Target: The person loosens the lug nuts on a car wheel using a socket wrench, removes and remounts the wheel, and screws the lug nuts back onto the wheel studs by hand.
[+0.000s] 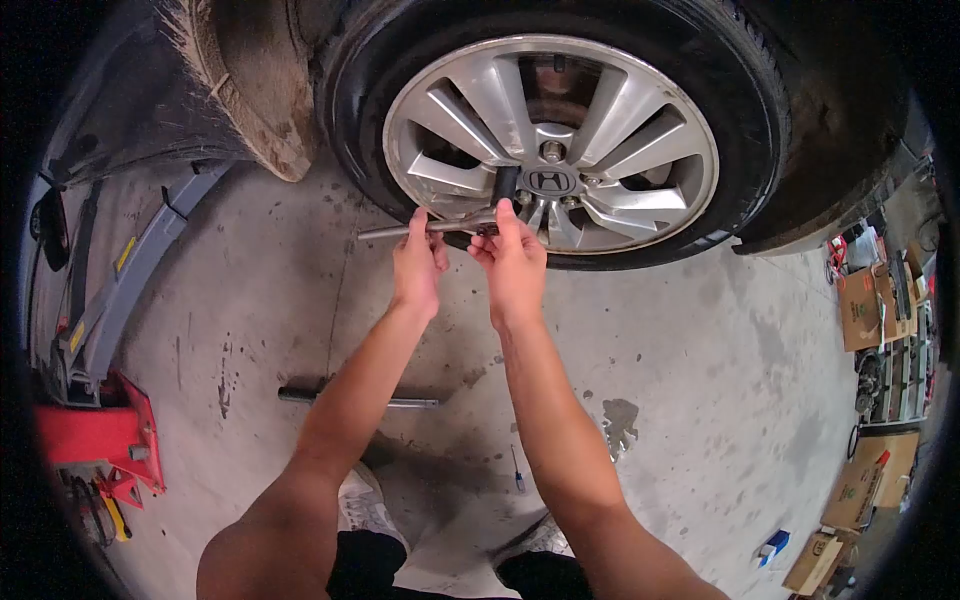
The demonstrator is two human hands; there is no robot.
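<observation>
A socket wrench (385,232) with a long metal handle reaches the wheel, its black socket (506,184) set over a lug nut position left of the centre cap. My left hand (418,265) is closed around the handle, thumb on top. At the wrench's head, my right hand (513,265) grips with the thumb up against the base of the socket. The silver alloy wheel (610,130) sits in a black tire (755,110), raised in front of me. Other lug nuts (551,151) show around the cap. The socket hides the nut beneath it.
On the concrete floor lie a long bar with a dark grip (410,403) and a small screwdriver (518,470). A red jack (100,430) and a grey lift arm (135,270) stand at left. Cardboard boxes (862,308) and a small blue box (773,547) are at right.
</observation>
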